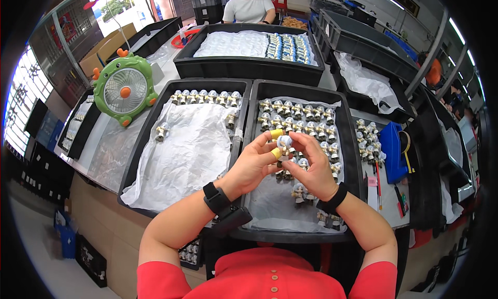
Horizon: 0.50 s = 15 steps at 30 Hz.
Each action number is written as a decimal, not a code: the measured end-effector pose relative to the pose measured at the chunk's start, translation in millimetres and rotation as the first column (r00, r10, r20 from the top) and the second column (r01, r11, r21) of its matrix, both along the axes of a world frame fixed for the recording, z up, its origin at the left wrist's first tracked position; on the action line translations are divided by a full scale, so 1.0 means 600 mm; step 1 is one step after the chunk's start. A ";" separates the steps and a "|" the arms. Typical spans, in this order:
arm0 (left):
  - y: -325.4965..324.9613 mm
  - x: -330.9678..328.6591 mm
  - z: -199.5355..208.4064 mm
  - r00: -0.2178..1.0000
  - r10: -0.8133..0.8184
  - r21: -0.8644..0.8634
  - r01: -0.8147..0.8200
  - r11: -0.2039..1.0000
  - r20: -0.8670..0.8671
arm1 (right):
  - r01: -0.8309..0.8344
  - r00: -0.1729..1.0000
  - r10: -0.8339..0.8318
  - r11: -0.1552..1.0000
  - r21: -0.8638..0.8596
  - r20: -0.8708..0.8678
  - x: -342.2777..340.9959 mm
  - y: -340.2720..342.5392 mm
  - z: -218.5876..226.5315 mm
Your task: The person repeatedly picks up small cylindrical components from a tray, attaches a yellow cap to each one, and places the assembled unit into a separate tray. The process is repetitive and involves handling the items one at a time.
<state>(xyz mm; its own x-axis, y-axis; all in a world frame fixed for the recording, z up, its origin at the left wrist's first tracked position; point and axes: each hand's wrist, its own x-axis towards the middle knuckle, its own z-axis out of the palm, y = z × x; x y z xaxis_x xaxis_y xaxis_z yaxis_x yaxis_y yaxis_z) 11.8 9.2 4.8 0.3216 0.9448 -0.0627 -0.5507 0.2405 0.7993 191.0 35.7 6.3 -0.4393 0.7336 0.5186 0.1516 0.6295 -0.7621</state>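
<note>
A small white-haired figurine is held up between my two hands, over the right-hand black tray. My left hand pinches it from the left, with yellow covers on two fingertips. From the other side my right hand closes its thumb and fingers around it. Below the hands, rows of similar figurines stand on white paper in that tray. The left-hand black tray is lined with crumpled white paper; a row of figurines lines its far edge, and one figurine stands apart.
A green fan stands left of the trays. Farther back is a large black tray with wrapped rows. To the right are grouped figurines, a blue tape dispenser and pens. A person sits across the table.
</note>
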 end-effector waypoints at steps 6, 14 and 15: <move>-0.001 0.005 -0.005 1.000 0.010 0.012 -0.010 1.000 0.021 | -0.012 0.998 0.006 0.996 -0.090 -0.066 0.002 0.005 -0.007; -0.002 0.008 -0.005 0.998 0.005 0.056 -0.002 0.998 -0.057 | 0.004 0.996 -0.012 0.996 -0.089 -0.085 0.004 0.007 -0.008; -0.003 0.010 -0.003 0.997 0.004 0.084 0.003 0.996 -0.083 | 0.018 0.996 -0.024 0.998 -0.068 -0.081 0.006 0.008 -0.010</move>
